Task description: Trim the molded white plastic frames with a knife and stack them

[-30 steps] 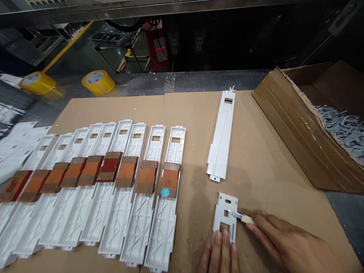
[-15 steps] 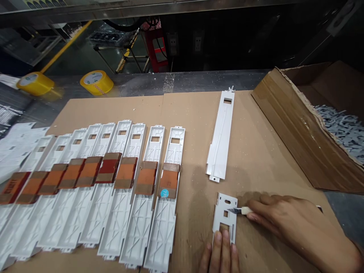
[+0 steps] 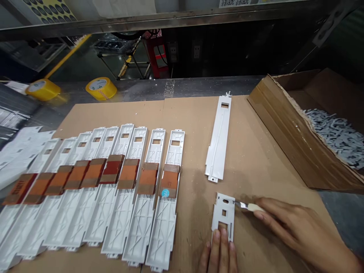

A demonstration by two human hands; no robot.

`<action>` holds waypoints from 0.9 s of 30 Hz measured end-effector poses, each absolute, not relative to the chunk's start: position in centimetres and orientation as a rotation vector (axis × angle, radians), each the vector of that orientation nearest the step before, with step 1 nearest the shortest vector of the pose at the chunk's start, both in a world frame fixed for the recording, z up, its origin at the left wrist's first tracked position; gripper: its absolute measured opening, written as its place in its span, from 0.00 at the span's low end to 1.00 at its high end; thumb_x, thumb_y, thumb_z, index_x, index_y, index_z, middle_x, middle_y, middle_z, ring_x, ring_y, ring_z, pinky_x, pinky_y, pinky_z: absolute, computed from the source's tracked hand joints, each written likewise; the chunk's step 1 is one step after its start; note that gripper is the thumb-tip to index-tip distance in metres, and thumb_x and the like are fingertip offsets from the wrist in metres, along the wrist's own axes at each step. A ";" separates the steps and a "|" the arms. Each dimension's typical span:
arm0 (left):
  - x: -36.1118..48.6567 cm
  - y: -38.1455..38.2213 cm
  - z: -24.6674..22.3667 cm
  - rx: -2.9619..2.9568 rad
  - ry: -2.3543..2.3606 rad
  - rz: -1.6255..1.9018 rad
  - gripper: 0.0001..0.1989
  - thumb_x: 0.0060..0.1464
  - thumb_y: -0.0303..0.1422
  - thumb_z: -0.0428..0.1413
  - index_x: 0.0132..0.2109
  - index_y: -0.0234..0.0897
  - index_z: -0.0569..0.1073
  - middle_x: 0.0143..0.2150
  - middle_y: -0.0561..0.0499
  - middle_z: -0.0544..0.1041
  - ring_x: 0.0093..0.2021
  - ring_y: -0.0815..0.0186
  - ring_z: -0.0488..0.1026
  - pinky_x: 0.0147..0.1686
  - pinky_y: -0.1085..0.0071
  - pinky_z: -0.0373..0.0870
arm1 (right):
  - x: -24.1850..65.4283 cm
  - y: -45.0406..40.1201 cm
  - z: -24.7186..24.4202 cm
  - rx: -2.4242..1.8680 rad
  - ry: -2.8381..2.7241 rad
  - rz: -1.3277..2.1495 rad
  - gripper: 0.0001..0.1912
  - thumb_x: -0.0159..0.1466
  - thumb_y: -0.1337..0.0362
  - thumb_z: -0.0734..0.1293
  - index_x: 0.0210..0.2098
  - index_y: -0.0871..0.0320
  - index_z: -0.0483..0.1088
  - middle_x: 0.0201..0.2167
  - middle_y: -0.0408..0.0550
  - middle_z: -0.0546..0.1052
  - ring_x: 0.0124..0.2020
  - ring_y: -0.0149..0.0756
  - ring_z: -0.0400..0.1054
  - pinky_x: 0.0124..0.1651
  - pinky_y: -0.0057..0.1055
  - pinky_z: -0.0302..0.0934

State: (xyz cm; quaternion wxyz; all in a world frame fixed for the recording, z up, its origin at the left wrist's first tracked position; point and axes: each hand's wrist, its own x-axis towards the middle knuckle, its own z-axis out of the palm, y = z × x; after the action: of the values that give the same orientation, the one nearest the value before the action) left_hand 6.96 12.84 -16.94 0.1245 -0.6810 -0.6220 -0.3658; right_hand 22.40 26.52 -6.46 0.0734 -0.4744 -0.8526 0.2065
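Head view: cardboard sheet (image 3: 189, 117) spread over the dark table (image 3: 204, 84), table showing past the sheet's far and right edges. Open carton (image 3: 284, 136) across the sheet's far right corner, loose grey pieces (image 3: 338, 138) inside. White ribbed strips (image 3: 116, 223) side by side over the sheet's left half, long axes running near to far, orange-brown blocks (image 3: 128, 173) laid across them. Lone white strip (image 3: 217, 140) reaches up to the sheet's far edge.

Right hand (image 3: 295, 223) comes in from the right, fingers closed round the knife handle. Left hand (image 3: 218, 252) low, toward the near side of the sheet: fingers straight, together, flat on the near end of the plate. Its thumb is out of sight; cannot tell whether it grips below.

Slotted plate (image 3: 229, 216) on the sheet, right of centre, nearer than the lone strip. Long axis near to far, far end leaning slightly right. Left hand is the nearer, touching; for the right hand the plate lies left.

Small knife (image 3: 255, 207): long axis crosswise to the plate, blade pointing left and slightly away. Blade tip sits at the plate's right edge by its far corner; contact or narrow gap, cannot tell.
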 end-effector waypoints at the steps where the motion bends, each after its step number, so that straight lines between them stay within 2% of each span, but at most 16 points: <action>1: 6.9 12.8 -16.9 -1.987 -1.815 -1.064 0.22 0.58 0.25 0.36 0.35 0.33 0.75 0.38 0.45 0.80 0.55 0.62 0.67 0.56 0.65 0.58 | 22.4 25.7 -6.9 -1.408 -2.564 0.687 0.13 0.67 0.57 0.57 0.47 0.48 0.68 0.41 0.39 0.77 0.38 0.29 0.72 0.36 0.20 0.67; 4: 6.7 12.9 -16.7 -2.025 -1.783 -1.027 0.24 0.60 0.28 0.34 0.35 0.33 0.76 0.38 0.44 0.79 0.55 0.61 0.67 0.56 0.64 0.58 | 21.3 23.2 -8.6 -1.342 -2.506 0.669 0.16 0.65 0.57 0.60 0.52 0.52 0.63 0.43 0.43 0.76 0.40 0.30 0.72 0.40 0.22 0.67; 10: 6.4 12.7 -16.6 -2.063 -1.780 -1.012 0.25 0.61 0.31 0.34 0.37 0.32 0.77 0.40 0.44 0.79 0.57 0.60 0.65 0.57 0.64 0.56 | 18.6 21.7 -10.2 -1.259 -2.508 0.366 0.21 0.65 0.71 0.54 0.56 0.57 0.61 0.36 0.47 0.76 0.32 0.30 0.71 0.32 0.24 0.66; 14: 6.6 12.4 -16.8 -2.081 -1.770 -1.028 0.27 0.61 0.33 0.33 0.37 0.32 0.77 0.39 0.44 0.79 0.58 0.60 0.63 0.59 0.65 0.55 | 18.2 21.9 -9.8 -1.226 -2.539 0.259 0.20 0.65 0.72 0.54 0.55 0.58 0.63 0.33 0.46 0.75 0.28 0.30 0.70 0.28 0.25 0.64; 17: 6.2 12.4 -16.8 -2.072 -1.780 -1.061 0.24 0.61 0.32 0.35 0.38 0.33 0.77 0.37 0.46 0.80 0.60 0.61 0.60 0.60 0.66 0.53 | 18.2 21.7 -9.6 -1.217 -2.473 0.337 0.16 0.64 0.73 0.55 0.47 0.58 0.67 0.31 0.46 0.75 0.30 0.32 0.70 0.30 0.26 0.64; 19: 5.2 12.6 -16.4 -2.100 -1.756 -1.071 0.17 0.59 0.29 0.42 0.40 0.37 0.77 0.41 0.48 0.79 0.60 0.61 0.60 0.58 0.67 0.56 | 18.4 21.2 -9.4 -1.209 -2.385 0.433 0.13 0.63 0.73 0.55 0.43 0.57 0.66 0.32 0.46 0.75 0.32 0.31 0.71 0.34 0.24 0.65; 22: 2.5 13.2 -15.1 -2.398 -1.531 -1.024 0.11 0.53 0.32 0.54 0.43 0.49 0.75 0.53 0.54 0.73 0.59 0.56 0.63 0.47 0.68 0.67 | 19.7 20.0 -9.1 -1.316 -2.184 0.505 0.13 0.61 0.73 0.57 0.43 0.55 0.64 0.33 0.43 0.76 0.32 0.27 0.72 0.35 0.18 0.64; 24: 0.5 13.8 -14.0 -2.627 -1.315 -0.925 0.11 0.49 0.40 0.58 0.42 0.56 0.74 0.58 0.58 0.68 0.59 0.54 0.63 0.46 0.66 0.70 | 21.2 19.0 -9.0 -1.492 -2.029 0.562 0.07 0.62 0.69 0.59 0.39 0.54 0.65 0.28 0.38 0.75 0.26 0.26 0.70 0.29 0.15 0.63; 25: -0.3 14.1 -13.4 -2.703 -1.231 -0.863 0.09 0.48 0.42 0.59 0.40 0.58 0.75 0.58 0.60 0.68 0.59 0.54 0.62 0.47 0.64 0.69 | 22.2 18.4 -8.9 -1.590 -1.973 0.578 0.04 0.63 0.66 0.60 0.37 0.54 0.66 0.24 0.37 0.73 0.22 0.26 0.69 0.25 0.15 0.62; 27: -1.2 15.0 -12.0 -2.806 -1.072 -0.729 0.05 0.48 0.43 0.58 0.36 0.57 0.75 0.58 0.60 0.67 0.61 0.55 0.59 0.51 0.59 0.66 | 24.6 17.1 -8.9 -1.732 -1.914 0.501 0.05 0.63 0.61 0.62 0.33 0.54 0.67 0.19 0.35 0.70 0.17 0.27 0.67 0.18 0.17 0.60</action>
State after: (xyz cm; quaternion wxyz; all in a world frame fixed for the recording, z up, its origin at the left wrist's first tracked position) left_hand -1.18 15.02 -11.98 0.0255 -0.9075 -0.3466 -0.2357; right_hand 24.59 17.13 -8.88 0.2532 -0.6371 -0.7042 0.1844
